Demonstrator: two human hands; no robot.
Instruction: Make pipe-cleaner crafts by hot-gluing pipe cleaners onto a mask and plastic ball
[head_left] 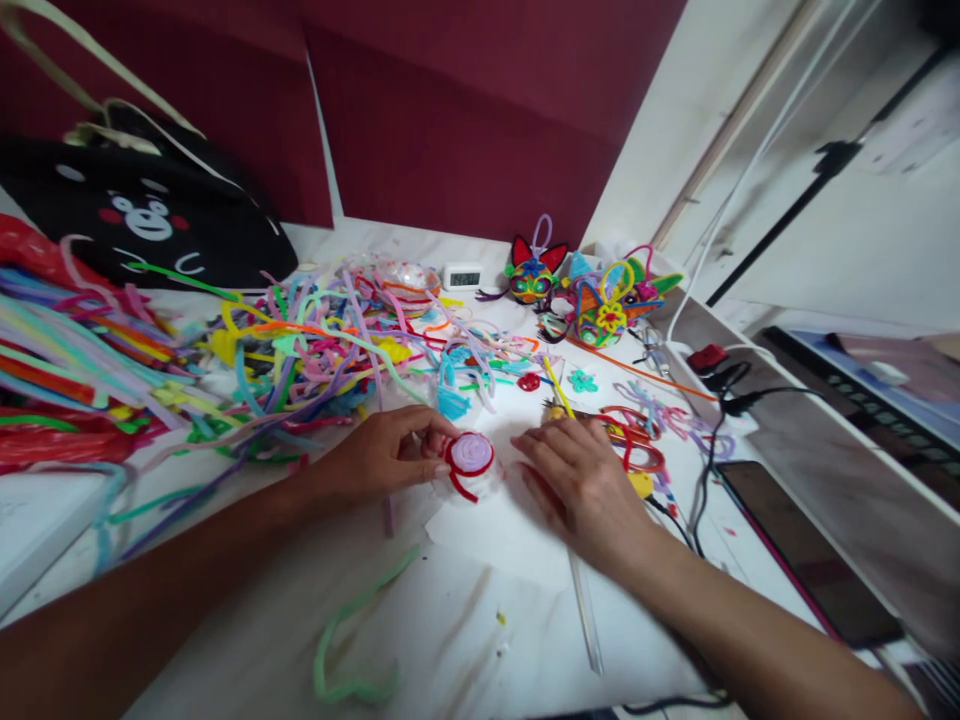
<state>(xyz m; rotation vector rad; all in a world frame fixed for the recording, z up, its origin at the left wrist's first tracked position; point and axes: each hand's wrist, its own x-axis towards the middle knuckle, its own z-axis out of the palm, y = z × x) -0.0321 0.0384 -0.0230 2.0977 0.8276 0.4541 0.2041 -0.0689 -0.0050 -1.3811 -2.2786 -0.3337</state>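
My left hand (405,450) is closed on the side of a small clear plastic ball (491,485). On top of it sits a flat lavender pipe-cleaner coil (472,452), edged by a red pipe cleaner (463,488) whose loose end hangs down toward me. To the right, my right hand (581,480) lies palm down with its fingers stretched out, apart from the ball. It covers part of a yellow-and-black tool (640,484) with a cord. Beside it are orange-handled scissors (641,455). Below the wrist, a clear stick (585,615) lies on the table.
Heaps of coloured pipe cleaners (300,340) spread over the left and back. A small digital clock (463,276) and decorated pipe-cleaner ornaments (534,282) stand behind. A phone (806,550) and black cables (709,480) lie right. A green pipe cleaner (324,650) curls in front.
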